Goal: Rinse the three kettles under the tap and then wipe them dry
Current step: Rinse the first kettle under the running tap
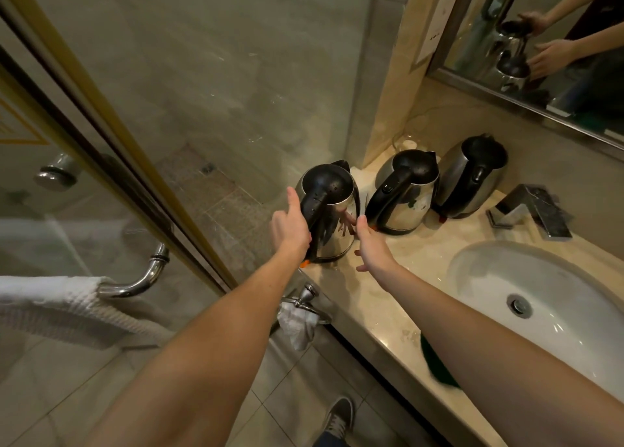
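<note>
Three steel kettles with black lids and handles stand in a row on the beige counter [364,298]. The nearest kettle [339,210] is at the counter's left end, wet with drops on its lid. My left hand [290,225] is wrapped around its black handle. My right hand [369,244] is just to its right with fingers spread, fingertips at or near its steel side. The middle kettle [403,193] and the far kettle [472,176] stand behind, untouched.
A white basin [540,298] sits to the right, with a square chrome tap [530,210] behind it. A green cloth [435,365] lies on the counter edge under my right forearm. Glass shower door [135,142] and towel rail [141,278] are at left; a mirror [540,41] is above.
</note>
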### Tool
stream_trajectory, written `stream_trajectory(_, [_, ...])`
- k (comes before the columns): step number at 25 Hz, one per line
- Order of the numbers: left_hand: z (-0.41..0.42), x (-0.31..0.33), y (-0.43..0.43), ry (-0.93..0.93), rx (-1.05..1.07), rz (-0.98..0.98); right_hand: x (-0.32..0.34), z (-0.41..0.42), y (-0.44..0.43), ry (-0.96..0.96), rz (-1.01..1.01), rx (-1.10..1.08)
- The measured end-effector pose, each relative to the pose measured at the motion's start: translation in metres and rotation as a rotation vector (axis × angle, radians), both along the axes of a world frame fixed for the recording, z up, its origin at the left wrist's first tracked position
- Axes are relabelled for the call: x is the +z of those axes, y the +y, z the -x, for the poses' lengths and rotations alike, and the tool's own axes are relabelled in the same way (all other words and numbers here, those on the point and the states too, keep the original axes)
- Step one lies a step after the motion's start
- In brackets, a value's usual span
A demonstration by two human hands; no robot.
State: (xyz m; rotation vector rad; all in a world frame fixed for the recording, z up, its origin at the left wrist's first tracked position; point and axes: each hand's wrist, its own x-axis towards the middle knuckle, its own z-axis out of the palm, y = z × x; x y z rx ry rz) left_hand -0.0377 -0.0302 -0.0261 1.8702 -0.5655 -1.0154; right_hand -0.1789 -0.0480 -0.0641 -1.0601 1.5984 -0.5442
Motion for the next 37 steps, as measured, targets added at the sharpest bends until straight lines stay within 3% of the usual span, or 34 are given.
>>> stream_trajectory(4, [-0.006,0.01,0.016,-0.053,-0.014,0.027,0.015,0.002,0.023,0.061,0.056,0.024])
stream_trajectory(10, [-0.002,0.046,0.062,-0.086,-0.125,0.081,0.069,0.017,0.086,0.293,0.53,0.063])
stream_trajectory(12, [0.004,0.057,0.082,-0.094,-0.187,0.097,0.085,0.025,0.11,0.383,0.595,0.071])
stream_trajectory(23, [0.071,0.088,0.161,-0.078,-0.454,0.208,0.131,0.089,0.22,0.471,0.52,-0.14])
stream_trajectory(37, [0.188,0.093,0.16,-0.122,-0.609,0.164,0.135,0.182,0.244,0.369,0.499,-0.391])
